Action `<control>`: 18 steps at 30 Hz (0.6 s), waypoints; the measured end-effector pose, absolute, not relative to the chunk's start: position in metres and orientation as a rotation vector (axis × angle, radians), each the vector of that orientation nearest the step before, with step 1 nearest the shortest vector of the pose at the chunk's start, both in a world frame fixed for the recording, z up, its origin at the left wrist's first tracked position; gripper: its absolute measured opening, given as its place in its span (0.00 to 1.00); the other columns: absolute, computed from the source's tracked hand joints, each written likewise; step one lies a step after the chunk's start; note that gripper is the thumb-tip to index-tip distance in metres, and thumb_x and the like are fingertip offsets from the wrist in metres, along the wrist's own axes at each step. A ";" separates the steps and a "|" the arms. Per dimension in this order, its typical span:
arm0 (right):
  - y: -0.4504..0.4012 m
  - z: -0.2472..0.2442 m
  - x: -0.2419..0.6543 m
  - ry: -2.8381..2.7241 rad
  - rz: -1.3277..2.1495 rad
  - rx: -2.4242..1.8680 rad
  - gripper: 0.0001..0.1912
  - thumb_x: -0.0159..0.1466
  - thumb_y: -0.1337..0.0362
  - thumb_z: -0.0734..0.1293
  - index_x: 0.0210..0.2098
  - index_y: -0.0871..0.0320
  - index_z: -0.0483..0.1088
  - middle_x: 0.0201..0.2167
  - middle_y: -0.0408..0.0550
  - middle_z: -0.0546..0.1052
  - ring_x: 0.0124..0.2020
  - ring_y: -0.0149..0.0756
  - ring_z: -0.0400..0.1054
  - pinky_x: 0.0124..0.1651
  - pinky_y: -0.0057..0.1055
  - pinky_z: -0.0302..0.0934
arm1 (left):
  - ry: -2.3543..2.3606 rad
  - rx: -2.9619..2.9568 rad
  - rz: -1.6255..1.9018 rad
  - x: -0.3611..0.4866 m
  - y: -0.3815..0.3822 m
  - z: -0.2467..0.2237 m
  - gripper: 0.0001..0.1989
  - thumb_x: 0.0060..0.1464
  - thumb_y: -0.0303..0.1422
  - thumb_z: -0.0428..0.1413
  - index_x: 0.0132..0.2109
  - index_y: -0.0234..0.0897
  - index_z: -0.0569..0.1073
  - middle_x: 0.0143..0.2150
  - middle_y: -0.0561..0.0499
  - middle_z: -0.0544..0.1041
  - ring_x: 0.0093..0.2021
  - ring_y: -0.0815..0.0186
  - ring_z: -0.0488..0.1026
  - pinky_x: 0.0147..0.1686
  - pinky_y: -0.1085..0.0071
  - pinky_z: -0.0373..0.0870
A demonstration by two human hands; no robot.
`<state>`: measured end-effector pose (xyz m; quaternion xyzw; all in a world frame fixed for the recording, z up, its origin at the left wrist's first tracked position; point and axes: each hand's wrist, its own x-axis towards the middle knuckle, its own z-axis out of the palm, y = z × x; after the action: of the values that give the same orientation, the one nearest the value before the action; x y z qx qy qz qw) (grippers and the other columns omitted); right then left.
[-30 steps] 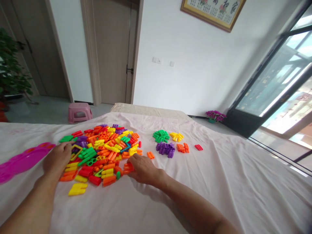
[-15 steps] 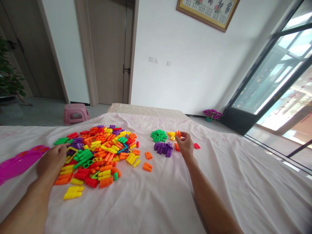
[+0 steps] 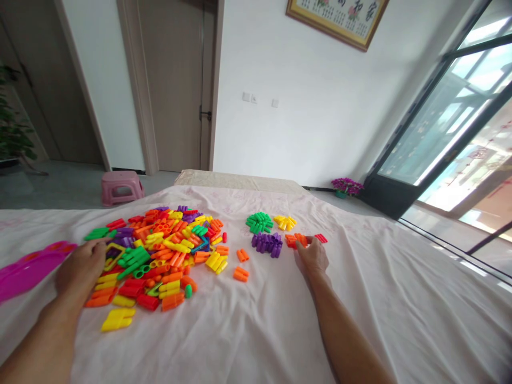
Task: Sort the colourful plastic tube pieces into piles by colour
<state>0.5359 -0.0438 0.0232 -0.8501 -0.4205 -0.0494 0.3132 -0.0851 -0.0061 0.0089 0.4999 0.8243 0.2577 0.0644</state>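
Observation:
A mixed heap of coloured plastic pieces (image 3: pixel 164 250) covers the left part of the cloth. My left hand (image 3: pixel 82 265) rests at the heap's left edge, fingers bent; what they hold, if anything, is hidden. Farther right lie a green cluster (image 3: pixel 259 222), a purple cluster (image 3: pixel 267 244) and a yellow cluster (image 3: pixel 285 222). My right hand (image 3: pixel 314 255) is closed on an orange piece (image 3: pixel 304 241), down at the right end of the orange pieces (image 3: pixel 291 240). Red pieces (image 3: pixel 321 238) lie just beyond that hand. Two orange pieces (image 3: pixel 241 264) sit apart between heap and clusters.
The table has a wrinkled pale cloth (image 3: pixel 256 330). A magenta tray (image 3: pixel 32 271) lies at the far left. Beyond the table are a pink stool (image 3: pixel 122 188), a door (image 3: pixel 172 85) and a pot of purple flowers (image 3: pixel 346 186).
My right hand has come down and nearer with the orange piece, from beside the yellow cluster to the orange pieces. The yellow cluster is now uncovered. My left hand stays at the heap.

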 end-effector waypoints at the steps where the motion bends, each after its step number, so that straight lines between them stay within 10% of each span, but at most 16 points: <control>1: -0.044 0.023 0.536 -1.102 -0.122 -2.257 0.23 0.59 0.49 0.67 0.48 0.55 0.72 0.49 0.54 0.76 0.53 0.49 0.69 0.49 0.40 0.63 | 2.493 1.508 0.769 -0.085 -0.006 0.009 0.29 0.63 0.47 0.36 0.58 0.45 0.75 0.52 0.42 0.78 0.42 0.51 0.75 0.31 0.65 0.64; 18: -0.049 0.028 0.530 -1.085 -0.205 -1.993 0.22 0.62 0.46 0.63 0.45 0.56 0.74 0.44 0.51 0.76 0.40 0.43 0.70 0.43 0.38 0.61 | 2.484 1.482 0.809 -0.082 -0.008 0.013 0.28 0.64 0.46 0.38 0.58 0.43 0.75 0.54 0.41 0.78 0.43 0.52 0.75 0.34 0.64 0.65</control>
<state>0.5302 -0.0485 0.0276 -0.7946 -0.4324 -0.0817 0.4182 -0.0819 -0.0078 0.0127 0.4922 0.8251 0.2688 0.0688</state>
